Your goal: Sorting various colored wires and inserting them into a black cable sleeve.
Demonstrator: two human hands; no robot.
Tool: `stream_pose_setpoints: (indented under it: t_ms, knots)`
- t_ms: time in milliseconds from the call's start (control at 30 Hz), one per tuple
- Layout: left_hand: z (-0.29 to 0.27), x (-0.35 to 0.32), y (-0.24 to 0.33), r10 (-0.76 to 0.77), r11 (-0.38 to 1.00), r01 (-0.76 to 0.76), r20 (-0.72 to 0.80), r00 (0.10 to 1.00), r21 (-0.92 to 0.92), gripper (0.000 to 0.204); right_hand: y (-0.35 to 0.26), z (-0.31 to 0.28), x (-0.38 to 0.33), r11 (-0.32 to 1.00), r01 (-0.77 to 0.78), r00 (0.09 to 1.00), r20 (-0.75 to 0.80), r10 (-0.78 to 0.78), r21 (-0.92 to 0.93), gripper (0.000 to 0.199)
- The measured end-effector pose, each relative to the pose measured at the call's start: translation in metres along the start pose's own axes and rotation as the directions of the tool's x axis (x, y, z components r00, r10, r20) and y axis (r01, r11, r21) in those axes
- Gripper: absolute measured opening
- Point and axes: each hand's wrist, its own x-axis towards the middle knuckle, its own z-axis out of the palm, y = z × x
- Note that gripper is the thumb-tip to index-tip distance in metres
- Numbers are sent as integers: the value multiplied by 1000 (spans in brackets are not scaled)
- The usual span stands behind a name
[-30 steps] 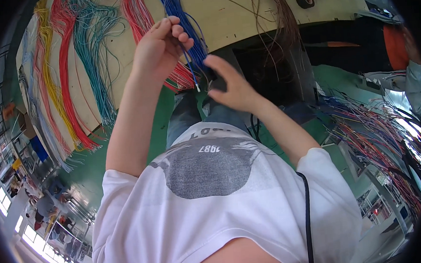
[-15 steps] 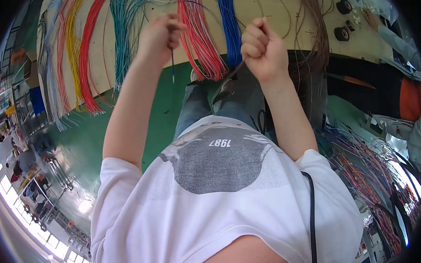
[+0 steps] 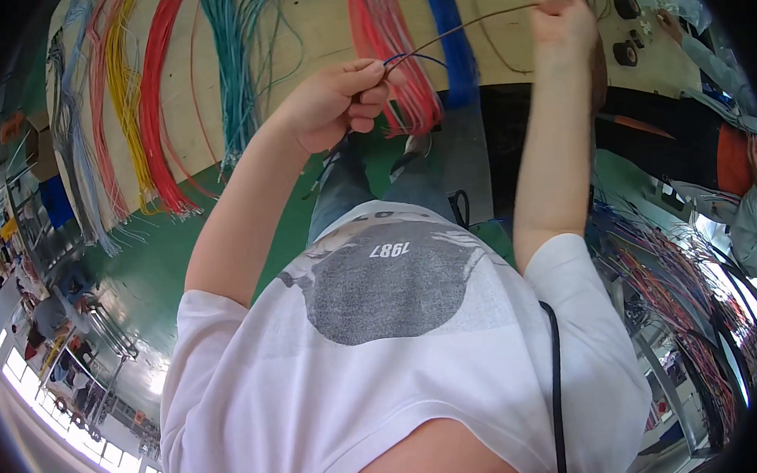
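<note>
A thin brown wire (image 3: 461,27) runs between my two hands, rising to the right over the table. My left hand (image 3: 340,104) pinches its near end together with a thin blue wire (image 3: 419,56), which bows out to the right; wire ends hang below that fist. My right hand (image 3: 563,21), slightly blurred, is closed on the brown wire farther along, beside a brown wire bundle (image 3: 599,67). Beneath the wire lie a red-and-white wire bundle (image 3: 392,62) and a blue wire bundle (image 3: 452,45), both draped toward the table's front edge.
Leftward on the pale table (image 3: 318,32) lie teal (image 3: 235,80), red (image 3: 155,94) and yellow (image 3: 124,96) wire bundles. Black rolls (image 3: 625,52) stand at the right, near another person's hand (image 3: 669,24). Many mixed wires (image 3: 677,305) hang at lower right.
My right hand has moved right and away from me, drawing the brown wire out across the bundles. My left hand has come right and slightly nearer, now with brown and blue wire in its pinch.
</note>
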Motion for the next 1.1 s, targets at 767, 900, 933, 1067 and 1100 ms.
stream_pose_setpoints:
  t_ms: [767,900,933,1067,1100]
  knots:
    - [-19,29,-59,267,945,-315,-352,897,-84,20,158,35,-223,562,-431,881,-196,430,-706,20]
    - [-28,35,-77,237,896,-385,-494,836,-221,20,149,15,-241,395,-438,823,-184,537,-808,24]
    - [-30,36,-79,239,881,-400,-492,837,-253,19,145,8,-245,351,-521,707,-164,688,-778,26]
    - [-17,43,-98,279,889,-418,-503,818,-187,19,135,-5,-237,505,-685,604,-23,796,-526,24]
    - [-9,46,-103,289,885,-429,-509,811,-182,19,133,-6,-237,528,-778,576,-52,815,-340,22]
